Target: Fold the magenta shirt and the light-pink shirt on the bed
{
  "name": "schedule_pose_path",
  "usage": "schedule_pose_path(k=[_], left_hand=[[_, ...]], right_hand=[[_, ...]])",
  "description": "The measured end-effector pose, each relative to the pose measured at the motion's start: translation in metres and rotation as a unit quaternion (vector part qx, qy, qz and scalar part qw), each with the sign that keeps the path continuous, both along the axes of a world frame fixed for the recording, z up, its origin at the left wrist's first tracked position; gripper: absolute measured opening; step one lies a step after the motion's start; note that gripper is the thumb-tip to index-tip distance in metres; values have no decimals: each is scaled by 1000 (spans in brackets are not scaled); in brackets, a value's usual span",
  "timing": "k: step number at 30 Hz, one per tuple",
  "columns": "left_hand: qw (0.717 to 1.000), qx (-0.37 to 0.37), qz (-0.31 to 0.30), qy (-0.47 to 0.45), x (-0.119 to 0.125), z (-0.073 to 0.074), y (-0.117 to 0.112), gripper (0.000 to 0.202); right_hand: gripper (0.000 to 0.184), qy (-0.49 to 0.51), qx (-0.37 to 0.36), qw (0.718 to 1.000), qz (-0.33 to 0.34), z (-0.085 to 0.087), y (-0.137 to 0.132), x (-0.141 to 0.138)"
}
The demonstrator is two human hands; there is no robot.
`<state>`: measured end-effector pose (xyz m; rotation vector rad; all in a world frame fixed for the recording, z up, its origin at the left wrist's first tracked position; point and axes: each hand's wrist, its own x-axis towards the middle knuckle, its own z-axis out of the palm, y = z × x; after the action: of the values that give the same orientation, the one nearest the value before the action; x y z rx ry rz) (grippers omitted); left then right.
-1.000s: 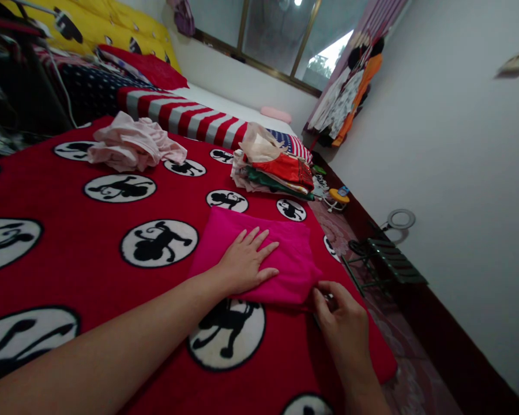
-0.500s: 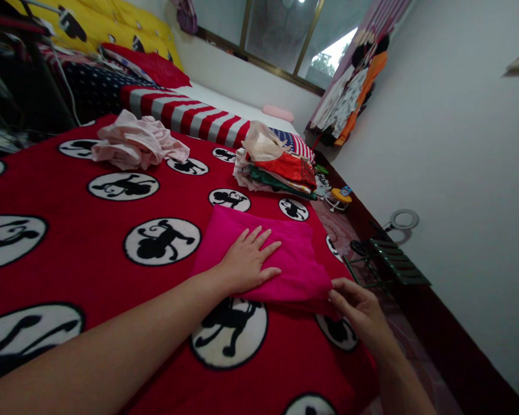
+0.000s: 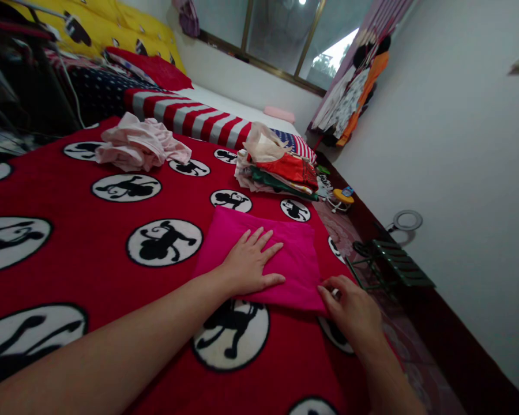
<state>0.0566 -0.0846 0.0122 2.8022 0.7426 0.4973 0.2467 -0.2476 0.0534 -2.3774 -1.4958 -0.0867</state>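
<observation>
While the left hand (image 3: pixel 251 266) spreads its fingers flat, folded magenta cloth (image 3: pixel 299 253) lies beneath.
The right hand (image 3: pixel 353 310), fingertips nearly together, apparently pinches its corner, shifted inward since before.

The left hand (image 3: pixel 249 266) presses flat on pink cloth (image 3: pixel 299 253) — right hand (image 3: pixel 355 308) pinching its edge.

The only view looks from the person's head, forward and down over a red blanket (image 3: pixel 90 242), with the left hand (image 3: pixel 253 262) and right hand (image 3: pixel 357 305) close by. It faces a far window (image 3: pixel 281 34), tilted so that the sill slopes down rightward.
</observation>
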Motion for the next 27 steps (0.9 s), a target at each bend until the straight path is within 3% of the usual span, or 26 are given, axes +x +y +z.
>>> schedule_pose_path(k=[3,6,9,11,15,19,21,23,25,27], left_hand=[[1000,1,-1,1,0,0,0,81],[1000,5,-1,-4,0,-1,1,81],[1000,7,-3,-3,-1,-1,1,80],[1000,5,-3,0,0,-1,0,80],[1000,-19,-4,-5,1,0,-1,81],[991,-117,-71,6,-12,15,19,82],[968,-216,-124,-20,-27,27,39,72],[927,-343,-113,-105,-45,36,62,58],[867,-446,-24,-219,-63,38,83,52],[809,-483,84,-324,-77,33,99,45]], right_hand=[[21,-86,47,995,23,8,13,-7],[34,-41,102,984,138,15,41,-19],[50,7,62,976,207,5,74,-22],[58,7,0,982,189,-9,91,-14],[64,0,-65,995,81,-36,105,7],[66,-37,-85,994,58,-36,105,13],[65,-83,-94,991,44,-26,103,3],[58,-138,-73,987,47,-12,100,-16],[44,-152,-28,984,92,4,95,-47],[34,-86,1,984,158,15,93,-86]])
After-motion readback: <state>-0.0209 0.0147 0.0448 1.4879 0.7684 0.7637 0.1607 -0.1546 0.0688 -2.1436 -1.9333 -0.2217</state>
